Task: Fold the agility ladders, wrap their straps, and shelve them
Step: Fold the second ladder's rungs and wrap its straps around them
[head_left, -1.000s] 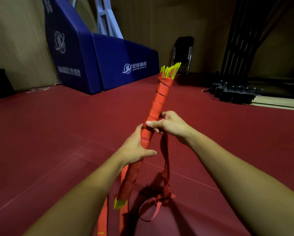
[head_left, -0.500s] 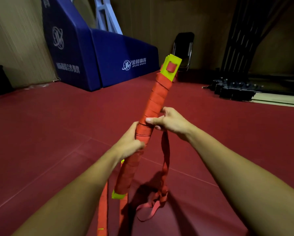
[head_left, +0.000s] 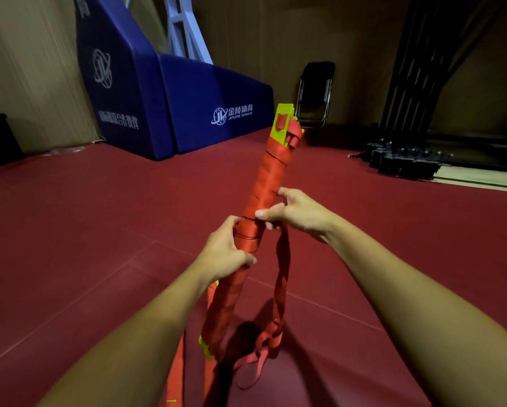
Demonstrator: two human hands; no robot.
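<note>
Ladder is folded into a bundle (head_left: 268, 183) and held in the air in front of the person, above the floor (head_left: 99, 230). Long axis runs from the low near end, by the left forearm, up and away to the yellow top end, tipped a bit right. Red wrap shows along nearly the whole length, with yellow showing only at the two ends. Left hand (head_left: 225, 251) is closed round the bundle at about mid-length, coming in from the left side. Right hand (head_left: 293, 214) sits just above it on the right side, almost touching it, thumb (head_left: 261, 213) laid across the front, fingers curled behind, pinching the strap (head_left: 281, 277) onto the bundle as far as I can tell. Key relation: the free strap leaves the bundle on its right side, right under the right hand, and drops straight down beside the lower half, apart from it, ending in a tangled loop low down, near or on the floor. So the right hand is the nearer one to the slack and the left is the anchor. My read: mid-wrap, and the next turn has to carry that slack round the axis at the right hand's level while the left keeps the bundle from rotating. Risk is the tangle snagging. More strap tails hang below the left forearm. No shelf in view.
</note>
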